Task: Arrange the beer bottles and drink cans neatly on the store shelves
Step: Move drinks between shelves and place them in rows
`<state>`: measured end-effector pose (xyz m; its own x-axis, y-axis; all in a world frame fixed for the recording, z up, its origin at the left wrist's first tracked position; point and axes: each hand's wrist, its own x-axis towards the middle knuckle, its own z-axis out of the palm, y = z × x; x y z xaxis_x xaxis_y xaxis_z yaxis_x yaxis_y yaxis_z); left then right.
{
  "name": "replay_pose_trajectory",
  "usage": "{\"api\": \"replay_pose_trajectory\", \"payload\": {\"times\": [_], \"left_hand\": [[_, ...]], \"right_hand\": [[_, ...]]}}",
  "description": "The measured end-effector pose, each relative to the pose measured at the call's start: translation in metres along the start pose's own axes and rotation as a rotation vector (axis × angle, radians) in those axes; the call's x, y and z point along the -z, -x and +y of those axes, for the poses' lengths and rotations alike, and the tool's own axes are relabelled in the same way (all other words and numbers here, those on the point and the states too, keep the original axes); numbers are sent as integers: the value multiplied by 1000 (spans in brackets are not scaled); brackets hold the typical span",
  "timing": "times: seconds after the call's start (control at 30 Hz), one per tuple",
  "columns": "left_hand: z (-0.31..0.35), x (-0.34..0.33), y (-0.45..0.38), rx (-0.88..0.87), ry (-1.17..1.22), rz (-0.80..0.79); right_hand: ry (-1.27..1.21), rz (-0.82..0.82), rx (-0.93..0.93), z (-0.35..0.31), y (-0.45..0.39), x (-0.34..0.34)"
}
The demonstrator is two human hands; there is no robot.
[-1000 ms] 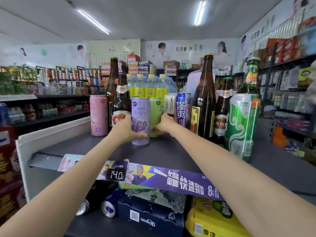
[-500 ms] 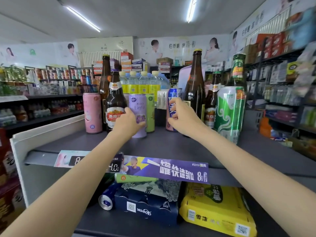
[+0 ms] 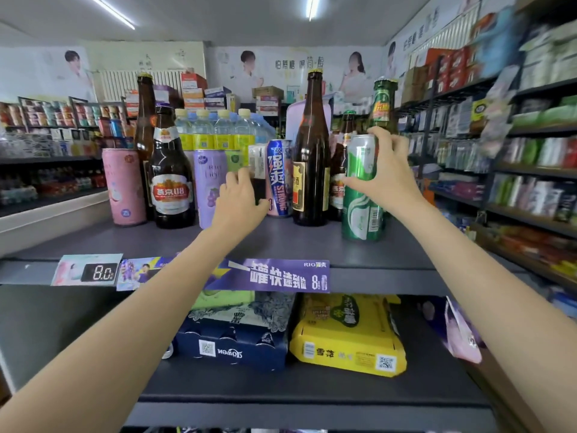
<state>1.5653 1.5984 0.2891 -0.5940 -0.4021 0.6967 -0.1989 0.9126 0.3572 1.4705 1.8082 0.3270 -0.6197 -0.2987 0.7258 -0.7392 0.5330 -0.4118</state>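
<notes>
Green can (image 3: pixel 362 195), upright at right front of the top shelf (image 3: pixel 312 245): thin metal, probably light, slick, easily dented; best taken round the upper wall, where the right hand (image 3: pixel 385 173) curls on it. Left hand (image 3: pixel 239 198), fingers loosely bent, holds nothing, just beside the blue can (image 3: pixel 278 179). Glass bottles (image 3: pixel 310 151) crowd close, heavy and breakable. Shelf dark, flat; store aisles behind.

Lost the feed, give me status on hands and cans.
Right hand grips green can, upright on top shelf. Left hand open, reaching beside blue can. Tall brown bottle stands between.
</notes>
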Motion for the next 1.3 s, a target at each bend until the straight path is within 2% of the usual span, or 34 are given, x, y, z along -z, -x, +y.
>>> {"api": "replay_pose_trajectory", "payload": {"times": [0.1,0.2,0.33,0.43,0.53,0.67,0.77,0.9,1.07,1.13,1.23,1.3], "left_hand": [[-3,4,6,26,109,-25],[4,15,16,9,196,17],[16,28,41,-146,308,106],[19,33,66,-255,355,90],[16,30,91,-326,310,98],[6,26,139,-469,262,165],[-15,12,188,-597,181,47],[-54,-27,239,-510,122,-201],[-79,-65,278,-477,-18,-408],[-79,-71,293,-492,-72,-438],[-74,-77,311,-516,-151,-410],[-72,-78,315,-471,-207,-371]], "right_hand": [[-70,15,-24,1,5,-2],[-111,61,2,-4,8,2],[-146,155,107,-14,26,10],[-265,158,126,-26,37,25],[-409,86,107,-43,51,43],[-567,-93,115,-58,87,62],[-579,-258,157,-57,131,66],[-489,-486,132,-40,201,41],[-260,-604,30,8,275,-22],[-244,-631,-37,29,305,-44],[-267,-611,-159,62,351,-69],[-265,-568,-251,80,375,-82]]}}
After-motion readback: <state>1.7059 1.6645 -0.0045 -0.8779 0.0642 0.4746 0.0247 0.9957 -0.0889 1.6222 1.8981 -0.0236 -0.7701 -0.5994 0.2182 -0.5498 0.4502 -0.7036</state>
